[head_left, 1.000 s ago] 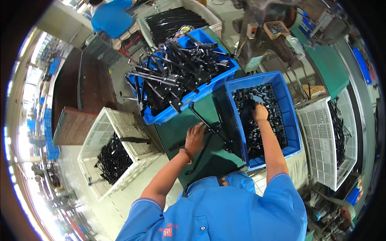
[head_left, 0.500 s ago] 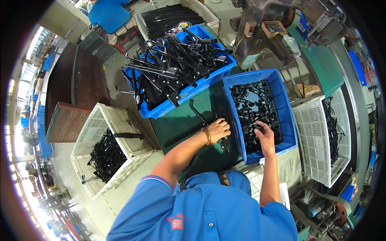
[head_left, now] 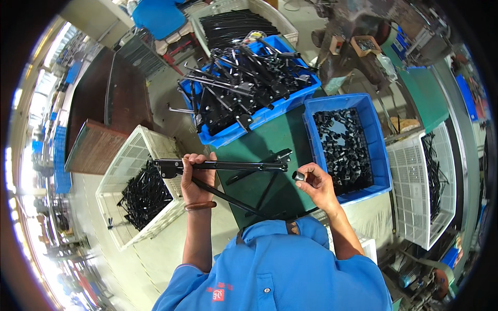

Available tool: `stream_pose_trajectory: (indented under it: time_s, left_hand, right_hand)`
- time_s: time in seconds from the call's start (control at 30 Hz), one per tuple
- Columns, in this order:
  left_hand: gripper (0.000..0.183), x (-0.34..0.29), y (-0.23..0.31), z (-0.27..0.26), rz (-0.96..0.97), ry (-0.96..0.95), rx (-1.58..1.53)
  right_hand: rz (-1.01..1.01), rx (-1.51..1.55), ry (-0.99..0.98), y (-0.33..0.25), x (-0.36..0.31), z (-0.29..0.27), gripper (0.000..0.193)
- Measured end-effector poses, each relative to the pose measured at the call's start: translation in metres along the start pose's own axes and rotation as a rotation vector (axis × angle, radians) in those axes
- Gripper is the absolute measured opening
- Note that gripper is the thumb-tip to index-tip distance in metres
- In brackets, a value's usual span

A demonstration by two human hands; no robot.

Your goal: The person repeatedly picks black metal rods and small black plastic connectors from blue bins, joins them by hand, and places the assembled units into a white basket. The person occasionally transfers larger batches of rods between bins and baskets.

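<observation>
My left hand (head_left: 195, 181) is closed round a black metal tube assembly (head_left: 236, 166), lifted level above the green tabletop (head_left: 282, 132). A bracket joint sticks out left of the fist, and a thinner rod slants down from it towards me. In front of the tube's right end, my right hand (head_left: 320, 187) pinches a small black hollow cap (head_left: 298, 176) between thumb and fingers. Cap and tube end look slightly apart. More black rod parts (head_left: 267, 189) lie on the tabletop below the tube. Beside my right hand stands a blue bin (head_left: 381, 155) holding many similar black caps.
A blue crate (head_left: 270, 115) heaped with black tube assemblies sits at the table's far end, some poking over its rim. White perforated crates with black rods stand left (head_left: 116, 176) and right (head_left: 410, 181). Far back, a person in blue (head_left: 158, 18) sits near another crate.
My left hand has risen from the tabletop and moved left, now holding the tube assembly. My right hand has come out of the cap bin, bringing a cap towards the tube end.
</observation>
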State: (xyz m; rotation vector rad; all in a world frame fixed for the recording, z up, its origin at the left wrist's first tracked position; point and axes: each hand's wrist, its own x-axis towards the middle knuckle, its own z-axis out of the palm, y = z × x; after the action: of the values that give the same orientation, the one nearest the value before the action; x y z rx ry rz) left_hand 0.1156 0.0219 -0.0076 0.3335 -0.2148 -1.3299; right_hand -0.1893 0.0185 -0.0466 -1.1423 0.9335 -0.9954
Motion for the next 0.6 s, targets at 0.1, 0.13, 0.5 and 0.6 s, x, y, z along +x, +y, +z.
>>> stream_pose_trajectory:
  time_s: [0.1, 0.13, 0.5, 0.6]
  left_hand:
    - [0.012, -0.017, 0.018, -0.019, 0.017, 0.073, -0.078]
    - [0.013, -0.022, 0.022, -0.022, 0.014, 0.082, -0.097]
    - [0.012, -0.041, 0.032, -0.020, 0.000, -0.017, -0.119]
    - [0.012, -0.042, 0.041, -0.005, 0.048, -0.118, 0.036]
  right_hand:
    - [-0.102, -0.038, -0.022, -0.004, 0.001, 0.026, 0.027]
    - [-0.123, -0.007, -0.023, -0.006, 0.002, 0.035, 0.027]
    - [-0.113, -0.008, -0.121, -0.021, -0.012, 0.049, 0.025]
    - [-0.011, 0.071, -0.141, -0.029, -0.018, 0.051, 0.020]
